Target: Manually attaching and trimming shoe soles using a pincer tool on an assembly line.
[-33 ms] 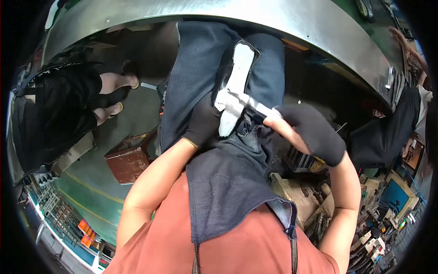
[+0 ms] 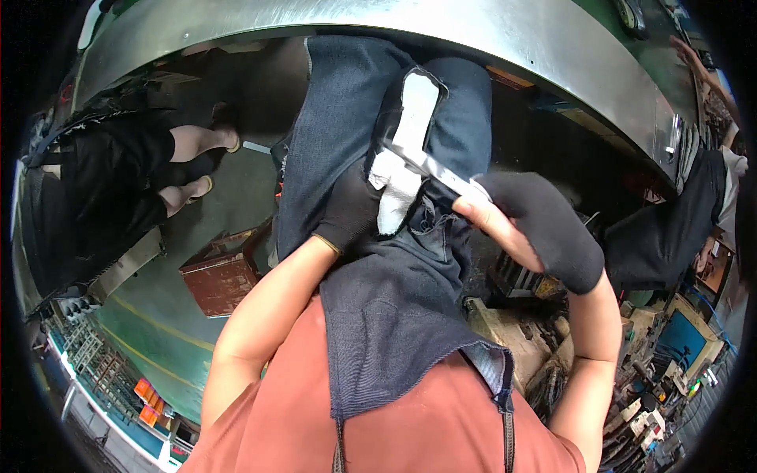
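Note:
A dark shoe (image 2: 414, 110) lies sole up along my thighs, its bottom covered by a long white piece. My left hand (image 2: 352, 206), in a black fingerless glove, grips the shoe's left side near the narrow end. White wrapping (image 2: 386, 169) covers its fingertips, which press over the sole; the other fingers are hidden. My right hand (image 2: 544, 229), also in a black glove, is closed round a metal hammer-like tool (image 2: 438, 172). Blurred by motion, the tool's far end lies over the middle of the sole, close to the wrapped fingertips; its exact kind is unclear.
A metal table edge (image 2: 355, 17) curves across the far side. A brown wooden box (image 2: 221, 272) stands on the floor at left. Co-workers' legs (image 2: 193, 142) show at left, and another person (image 2: 678, 221) is at right. A cluttered machine (image 2: 520, 343) stands near my right elbow.
The tool's far end has shifted slightly away from me over the sole. My right hand has moved a little to the right; the left hand and shoe have hardly moved.

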Tool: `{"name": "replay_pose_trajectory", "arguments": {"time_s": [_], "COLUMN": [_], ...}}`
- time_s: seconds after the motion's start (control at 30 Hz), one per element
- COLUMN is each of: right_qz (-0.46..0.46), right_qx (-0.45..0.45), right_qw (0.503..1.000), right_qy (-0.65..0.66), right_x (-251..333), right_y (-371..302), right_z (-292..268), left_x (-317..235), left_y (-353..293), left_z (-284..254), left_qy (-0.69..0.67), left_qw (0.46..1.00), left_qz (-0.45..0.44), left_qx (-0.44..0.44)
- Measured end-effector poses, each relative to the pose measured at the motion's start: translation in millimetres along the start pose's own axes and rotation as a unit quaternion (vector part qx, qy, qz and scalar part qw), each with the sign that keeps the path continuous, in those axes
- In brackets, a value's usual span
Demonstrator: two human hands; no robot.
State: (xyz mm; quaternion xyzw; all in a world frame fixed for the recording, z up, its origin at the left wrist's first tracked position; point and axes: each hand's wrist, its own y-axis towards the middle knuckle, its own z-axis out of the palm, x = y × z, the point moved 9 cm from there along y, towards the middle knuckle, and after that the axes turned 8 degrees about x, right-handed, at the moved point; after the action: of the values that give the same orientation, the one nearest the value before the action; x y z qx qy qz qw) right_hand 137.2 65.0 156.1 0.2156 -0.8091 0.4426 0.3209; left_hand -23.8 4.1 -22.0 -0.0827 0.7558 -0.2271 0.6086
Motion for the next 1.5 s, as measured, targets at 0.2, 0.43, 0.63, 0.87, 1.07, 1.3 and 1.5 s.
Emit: {"name": "replay_pose_trajectory", "arguments": {"time_s": [0.2, 0.43, 0.63, 0.87, 1.07, 1.3, 1.5], "right_qz": [-0.13, 0.165, 0.143, -0.176, 0.05, -0.335, -0.1], "right_qx": [-0.075, -0.012, 0.026, -0.014, 0.053, -0.005, -0.073], "right_qw": [0.986, 0.955, 0.975, 0.984, 0.997, 0.926, 0.962], "right_qy": [0.074, 0.246, 0.166, 0.023, -0.017, -0.174, -0.244], "right_x": [-30, -131, -79, -6, -53, 69, -37], "right_y": [25, -12, -9, 15, -4, -10, 3], "right_z": [45, 103, 79, 63, 68, 99, 91], "left_x": [-42, 13, -6, 21, 8, 27, 6], "left_y": [-19, -33, -20, -54, -48, -26, -37], "left_z": [17, 40, 6, 22, 21, 15, 20], "left_qy": [-0.095, -0.6, 0.039, 0.039, -0.319, -0.015, 0.146], "left_qw": [0.976, 0.787, 0.999, 0.984, 0.929, 0.998, 0.974], "left_qz": [0.009, -0.048, 0.023, 0.031, -0.068, 0.036, 0.153], "left_qx": [0.198, 0.135, -0.007, 0.172, 0.173, 0.054, 0.086]}}
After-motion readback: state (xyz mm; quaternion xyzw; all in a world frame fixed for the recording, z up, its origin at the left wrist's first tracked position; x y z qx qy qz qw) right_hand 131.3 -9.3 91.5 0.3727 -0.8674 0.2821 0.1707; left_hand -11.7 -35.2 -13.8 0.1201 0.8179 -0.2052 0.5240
